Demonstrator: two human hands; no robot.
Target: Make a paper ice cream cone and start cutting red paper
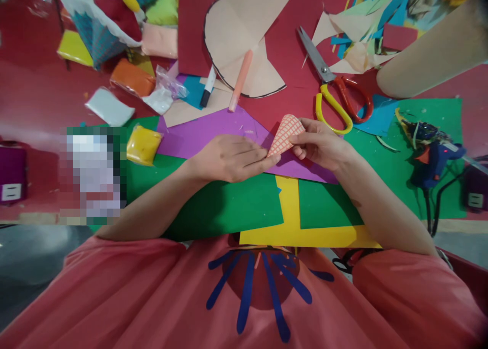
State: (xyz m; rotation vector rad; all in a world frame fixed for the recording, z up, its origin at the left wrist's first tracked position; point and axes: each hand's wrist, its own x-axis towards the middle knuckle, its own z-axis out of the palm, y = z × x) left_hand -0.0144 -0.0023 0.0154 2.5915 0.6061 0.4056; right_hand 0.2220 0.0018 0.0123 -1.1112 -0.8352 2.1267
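Observation:
A small paper cone [285,134] with a peach and red criss-cross pattern is tilted above the purple sheet, its point toward the lower left. My right hand [319,143] pinches the cone's wide end between thumb and fingers. My left hand [238,159] lies stretched out, palm down, with its fingertips at the cone's tip. Whether those fingertips press on it I cannot tell. Just beyond my right hand lie large scissors [325,74] with one yellow and one red handle. A peach marker [241,82] rests past my left hand.
Purple [213,130], green [229,206] and yellow [292,201] sheets overlap before me. A blue glue gun [436,161] with a cord lies right, below a cardboard tube [430,54]. Clay packets, including a yellow one [144,144], and a finished blue cone [95,31] are at left.

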